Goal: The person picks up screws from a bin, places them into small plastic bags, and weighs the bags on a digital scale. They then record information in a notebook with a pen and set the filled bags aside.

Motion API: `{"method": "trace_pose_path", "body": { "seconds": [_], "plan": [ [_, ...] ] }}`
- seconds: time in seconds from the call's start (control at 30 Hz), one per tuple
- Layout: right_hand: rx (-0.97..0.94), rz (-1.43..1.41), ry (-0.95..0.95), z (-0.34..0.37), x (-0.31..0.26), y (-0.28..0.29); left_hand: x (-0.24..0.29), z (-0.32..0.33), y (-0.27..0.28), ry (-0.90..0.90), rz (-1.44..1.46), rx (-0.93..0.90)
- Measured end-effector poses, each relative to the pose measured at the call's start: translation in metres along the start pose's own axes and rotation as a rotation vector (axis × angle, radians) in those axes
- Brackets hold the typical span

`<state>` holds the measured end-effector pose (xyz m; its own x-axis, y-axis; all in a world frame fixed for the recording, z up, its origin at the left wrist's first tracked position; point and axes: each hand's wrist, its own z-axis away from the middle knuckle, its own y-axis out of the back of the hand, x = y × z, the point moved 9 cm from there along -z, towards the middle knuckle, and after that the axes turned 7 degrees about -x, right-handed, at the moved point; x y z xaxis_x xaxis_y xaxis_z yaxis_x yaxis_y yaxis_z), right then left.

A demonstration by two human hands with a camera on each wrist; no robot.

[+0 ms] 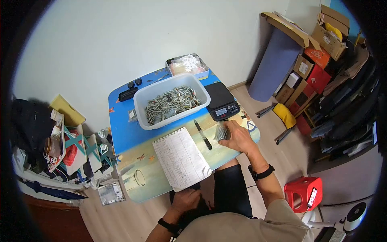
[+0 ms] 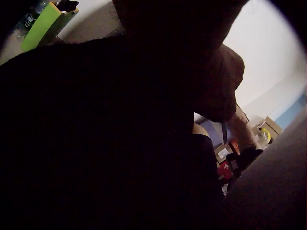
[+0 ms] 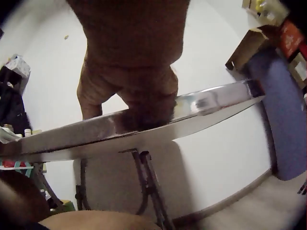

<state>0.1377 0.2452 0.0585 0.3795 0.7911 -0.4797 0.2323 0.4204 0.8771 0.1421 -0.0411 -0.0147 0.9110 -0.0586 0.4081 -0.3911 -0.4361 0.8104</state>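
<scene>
My right hand (image 1: 238,138) grips a small clear plastic bag (image 1: 221,132) with grey metal pieces inside, over the table's right front part. Just beyond it lies a black digital scale (image 1: 219,99) with a lit display. Left of the bag is a black pen (image 1: 202,134), then a spiral notepad (image 1: 181,158) with handwriting. A translucent plastic tub (image 1: 141,105) holds a heap of loose screws (image 1: 171,103). My left hand (image 1: 186,200) rests loosely curled on my lap below the table's front edge. In the right wrist view the table rim hides the right fingertips.
On the table (image 1: 133,159), a tin (image 1: 206,74) with plastic bags stands at the back right, and a black case (image 1: 128,94) lies left of the tub. Another small bag (image 1: 132,115) sits beside the tub. A red stool (image 1: 296,193) is on the floor to the right.
</scene>
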Motion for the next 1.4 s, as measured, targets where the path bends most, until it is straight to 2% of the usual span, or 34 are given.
{"method": "trace_pose_path", "body": {
  "seconds": [0.03,0.1,0.23,0.3,0.43,0.5,0.53,0.6,0.63,0.7,0.8,0.93,1.0,1.23,1.4],
  "plan": [
    [0.001,0.003,0.002,-0.001,0.004,-0.001,-0.001,0.001,0.001,0.001,0.008,0.025],
    [0.038,-0.208,-0.031,-0.006,0.028,-0.006,-0.002,0.003,0.004,0.002,0.016,0.055],
    [0.066,-0.168,0.026,-0.02,0.034,-0.004,-0.004,0.006,0.005,0.038,-0.023,0.017],
    [-0.049,-0.177,-0.041,-0.024,0.035,-0.008,-0.003,0.006,0.005,0.049,-0.031,0.015],
    [-0.08,-0.257,-0.048,-0.034,0.047,-0.017,-0.004,0.008,0.003,0.057,-0.044,0.015],
    [-0.133,-0.578,-0.084,-0.033,0.053,-0.023,-0.003,0.008,0.003,0.059,-0.039,0.015],
    [-0.133,-0.577,-0.082,-0.031,0.053,-0.021,-0.003,0.008,0.003,0.061,-0.042,0.016],
    [-0.147,-0.831,-0.193,-0.022,0.061,-0.025,-0.003,0.008,0.004,0.064,-0.044,0.015],
    [-0.146,-0.832,-0.194,-0.019,0.064,-0.025,-0.002,0.007,0.006,0.063,-0.039,0.019],
    [-0.108,-1.037,-0.188,-0.012,0.068,-0.023,-0.001,0.006,0.007,0.061,-0.034,0.018],
    [-0.046,-0.928,-0.164,-0.003,0.071,-0.013,0.0,0.006,0.008,0.057,-0.017,0.033],
    [-0.03,-0.966,-0.119,0.005,0.072,-0.008,-0.002,0.008,0.006,0.082,-0.031,0.028],
    [-0.031,-0.93,-0.181,0.012,0.076,-0.006,-0.003,0.008,0.006,0.085,-0.03,0.033],
    [-0.015,-0.996,-0.221,0.036,0.085,-0.008,-0.003,0.01,0.005,0.071,-0.028,0.032],
    [0.119,-1.053,-0.252,0.053,0.102,-0.005,-0.004,0.008,0.01,0.058,-0.032,0.053]
  ]
}}
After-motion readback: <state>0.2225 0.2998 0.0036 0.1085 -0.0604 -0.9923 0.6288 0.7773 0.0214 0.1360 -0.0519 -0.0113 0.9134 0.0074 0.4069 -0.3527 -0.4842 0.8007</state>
